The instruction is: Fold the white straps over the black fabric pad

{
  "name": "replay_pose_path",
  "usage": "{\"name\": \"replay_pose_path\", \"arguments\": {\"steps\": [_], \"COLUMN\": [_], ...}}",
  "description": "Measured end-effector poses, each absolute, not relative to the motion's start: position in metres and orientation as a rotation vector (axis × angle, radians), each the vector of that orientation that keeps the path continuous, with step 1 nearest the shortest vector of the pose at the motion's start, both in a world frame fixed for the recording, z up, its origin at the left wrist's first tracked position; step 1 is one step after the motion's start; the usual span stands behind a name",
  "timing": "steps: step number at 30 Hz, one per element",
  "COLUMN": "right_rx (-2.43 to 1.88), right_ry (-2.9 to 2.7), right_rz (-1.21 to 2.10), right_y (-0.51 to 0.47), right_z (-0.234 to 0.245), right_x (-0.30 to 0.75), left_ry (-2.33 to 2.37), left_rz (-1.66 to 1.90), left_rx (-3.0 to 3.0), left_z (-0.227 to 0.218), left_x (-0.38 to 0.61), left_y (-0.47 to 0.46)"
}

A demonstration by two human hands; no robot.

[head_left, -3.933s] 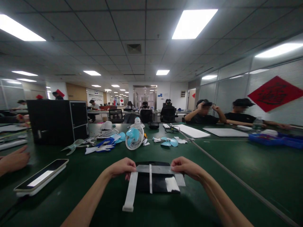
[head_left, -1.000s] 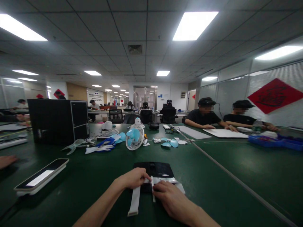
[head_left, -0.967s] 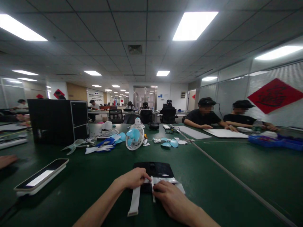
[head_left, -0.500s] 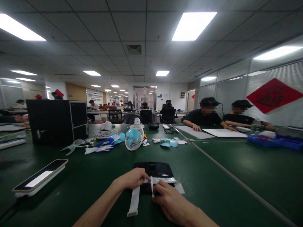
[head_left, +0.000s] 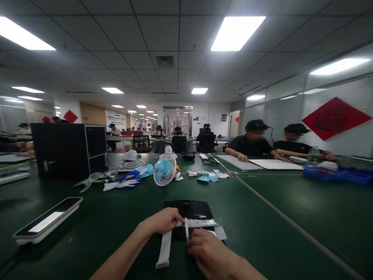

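A flat black device [head_left: 190,210] lies on the green table [head_left: 116,221] just in front of me. White ribbon strips [head_left: 164,249] cross it, one hanging down on the left, one thin strip upright in the middle, and a clear tape band [head_left: 201,223] running sideways. My left hand [head_left: 163,221] is closed, pinching the left end of the tape band. My right hand [head_left: 208,252] lies palm down below the device, its fingertips pinched on the thin middle strip.
A white-edged tablet [head_left: 46,221] lies at left. Farther back stand a black computer case [head_left: 70,149], a small blue-bladed fan [head_left: 165,169], loose fan parts [head_left: 206,175] and gloves [head_left: 122,182]. Two people [head_left: 256,142] sit at right with white sheets [head_left: 274,164]; a blue tray [head_left: 335,173] is beyond.
Both hands, held apart stretching the tape earlier, came together over the device. In the last second my right hand slid slightly down and toward me; the left stayed put.
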State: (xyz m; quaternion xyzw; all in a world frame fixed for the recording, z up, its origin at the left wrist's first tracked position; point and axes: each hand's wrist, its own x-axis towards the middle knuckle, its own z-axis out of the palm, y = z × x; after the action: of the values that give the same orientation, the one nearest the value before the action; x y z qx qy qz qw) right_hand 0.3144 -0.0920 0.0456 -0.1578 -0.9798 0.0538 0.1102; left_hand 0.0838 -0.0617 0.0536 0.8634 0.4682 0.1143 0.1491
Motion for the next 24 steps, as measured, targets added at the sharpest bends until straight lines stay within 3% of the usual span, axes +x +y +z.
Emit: {"name": "replay_pose_path", "arguments": {"steps": [3, 9, 24], "right_rx": [-0.531, -1.099, -1.479], "right_ry": [-2.806, -2.568, -2.461], "right_rz": [0.175, 0.138, 0.170], "right_y": [-0.088, -0.060, -0.045], "right_z": [0.048, 0.043, 0.058], "right_x": [0.317, 0.327, 0.344], "left_ry": [1.348, 1.347, 1.388], "left_rz": [0.316, 0.280, 0.317], "left_rx": [2.478, 2.476, 2.327], "left_z": [0.054, 0.060, 0.058], "left_x": [0.084, 0.084, 0.074], "left_y": [-0.062, -0.065, -0.061]}}
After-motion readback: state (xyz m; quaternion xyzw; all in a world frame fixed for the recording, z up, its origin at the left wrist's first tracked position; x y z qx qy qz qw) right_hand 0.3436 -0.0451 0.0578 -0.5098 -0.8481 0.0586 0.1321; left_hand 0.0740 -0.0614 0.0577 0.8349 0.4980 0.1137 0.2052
